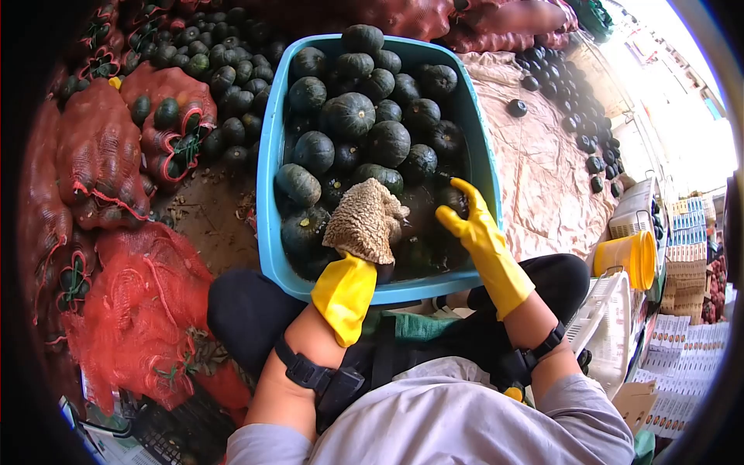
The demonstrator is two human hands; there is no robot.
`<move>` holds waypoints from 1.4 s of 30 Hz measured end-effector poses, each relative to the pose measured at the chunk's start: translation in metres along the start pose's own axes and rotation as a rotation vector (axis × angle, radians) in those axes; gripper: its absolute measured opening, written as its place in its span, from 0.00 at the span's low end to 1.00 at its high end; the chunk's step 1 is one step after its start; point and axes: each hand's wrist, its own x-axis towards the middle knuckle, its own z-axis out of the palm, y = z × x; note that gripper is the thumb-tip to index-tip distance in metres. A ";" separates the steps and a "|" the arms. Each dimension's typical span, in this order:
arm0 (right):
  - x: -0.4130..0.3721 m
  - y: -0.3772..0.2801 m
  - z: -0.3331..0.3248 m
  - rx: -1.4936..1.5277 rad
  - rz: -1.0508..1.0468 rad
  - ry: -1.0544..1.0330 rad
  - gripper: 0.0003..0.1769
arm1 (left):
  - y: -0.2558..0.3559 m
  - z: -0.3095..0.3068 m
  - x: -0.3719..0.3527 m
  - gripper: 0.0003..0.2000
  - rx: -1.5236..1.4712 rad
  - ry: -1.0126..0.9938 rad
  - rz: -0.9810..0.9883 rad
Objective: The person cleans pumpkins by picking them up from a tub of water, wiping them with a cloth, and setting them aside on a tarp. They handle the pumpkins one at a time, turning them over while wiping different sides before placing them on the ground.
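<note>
A blue tub (273,232) holds several dark green squashes (349,116) in dark water. My left hand (346,291), in a yellow rubber glove, is at the tub's front edge with a beige textured cloth (360,222) over its fingers; the fingers are hidden under it. At the right side of the tub, my right hand (474,221), gloved in yellow too, has its thumb and fingers apart, close to a dark squash (456,201). Whether it touches that squash cannot be made out.
Red mesh sacks (105,155) of squashes stand at the left, with an orange-red net heap (147,302) below them. Loose squashes lie behind the tub's left side. On the right are a pale sheet (527,163), a yellow bucket (626,260), white crates (604,325) and stacked cartons (686,364).
</note>
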 end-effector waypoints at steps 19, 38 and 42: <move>0.006 -0.025 0.031 0.469 0.436 -0.272 0.47 | 0.042 -0.008 -0.003 0.12 0.122 -0.010 -0.260; 0.089 -0.097 -0.052 0.307 -0.277 -0.295 0.39 | 0.013 0.077 -0.020 0.24 0.843 -0.141 -0.063; 0.083 -0.065 0.096 -0.827 -0.222 -0.308 0.40 | 0.073 0.013 -0.026 0.22 0.109 0.152 -0.592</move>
